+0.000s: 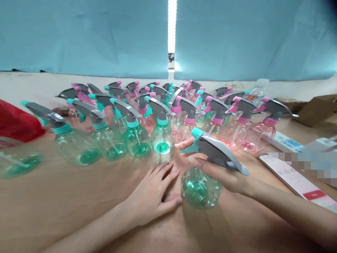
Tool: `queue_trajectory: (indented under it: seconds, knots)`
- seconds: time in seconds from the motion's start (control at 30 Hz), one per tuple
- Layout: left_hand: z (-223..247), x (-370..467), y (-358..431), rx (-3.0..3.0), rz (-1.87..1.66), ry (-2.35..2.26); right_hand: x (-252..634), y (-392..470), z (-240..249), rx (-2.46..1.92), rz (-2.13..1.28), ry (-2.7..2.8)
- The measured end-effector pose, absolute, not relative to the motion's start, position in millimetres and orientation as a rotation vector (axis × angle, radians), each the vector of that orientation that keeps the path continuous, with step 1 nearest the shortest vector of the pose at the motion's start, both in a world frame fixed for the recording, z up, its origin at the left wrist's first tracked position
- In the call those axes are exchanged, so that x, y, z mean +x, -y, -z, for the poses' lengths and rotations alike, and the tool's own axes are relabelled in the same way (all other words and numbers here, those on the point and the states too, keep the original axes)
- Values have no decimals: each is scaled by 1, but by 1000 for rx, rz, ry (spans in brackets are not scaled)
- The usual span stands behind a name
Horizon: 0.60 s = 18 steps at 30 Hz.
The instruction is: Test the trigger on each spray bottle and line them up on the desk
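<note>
My right hand (223,174) is closed round the neck of a green spray bottle (201,189), just under its grey and teal trigger head. The bottle's round base looks slightly raised above the table, though I cannot tell for certain. To its left, my left hand (155,191) lies flat on the tabletop with fingers spread and nothing in it. Just beyond those fingertips stands another green spray bottle (162,140). A row of green spray bottles with teal collars runs to the left, including one (137,140) beside it. Pink spray bottles (263,131) stand on the right.
Several more spray bottles crowd the back near the wall. At right lie a phone (297,175) with a lit screen and a white power strip (286,142). A clear bottle (259,89) and a brown box (314,110) stand behind. A red bag (19,121) sits far left.
</note>
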State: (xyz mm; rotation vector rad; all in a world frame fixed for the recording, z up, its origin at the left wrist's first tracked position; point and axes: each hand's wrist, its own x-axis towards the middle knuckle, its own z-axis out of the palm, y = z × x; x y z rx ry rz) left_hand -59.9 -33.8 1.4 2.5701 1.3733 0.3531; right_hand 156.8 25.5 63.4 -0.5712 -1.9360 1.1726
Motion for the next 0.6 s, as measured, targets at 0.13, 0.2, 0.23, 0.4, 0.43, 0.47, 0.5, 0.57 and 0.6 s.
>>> queue_trajectory:
  seconds: [0.13,0.2,0.23,0.4,0.43,0.47,0.5,0.57,0.6]
  knots:
    - [-1,-60,34,2565,-374,-1371,155,-25,-65,-553,-1158,1929]
    - [-2,-60,34,2563,-377,-1364,154,-25,-66,-561,-1143,1949]
    - [-2,-60,34,2562,-378,-1363,154,-25,-66,-561,-1142,1953]
    - [-3,-59,34,2557,-369,-1377,153,-25,-67,-553,-1143,1939]
    - [-3,-59,34,2555,-373,-1378,153,-26,-67,-562,-1154,1938]
    - [-3,-59,34,2551,-376,-1379,153,-26,-67,-572,-1167,1935]
    - [-3,-59,34,2547,-378,-1380,153,-26,-67,-582,-1182,1933]
    - [-3,-59,34,2542,-376,-1383,154,-26,-66,-595,-1210,1930]
    - [-3,-59,34,2538,-373,-1385,154,-26,-66,-593,-1226,1927]
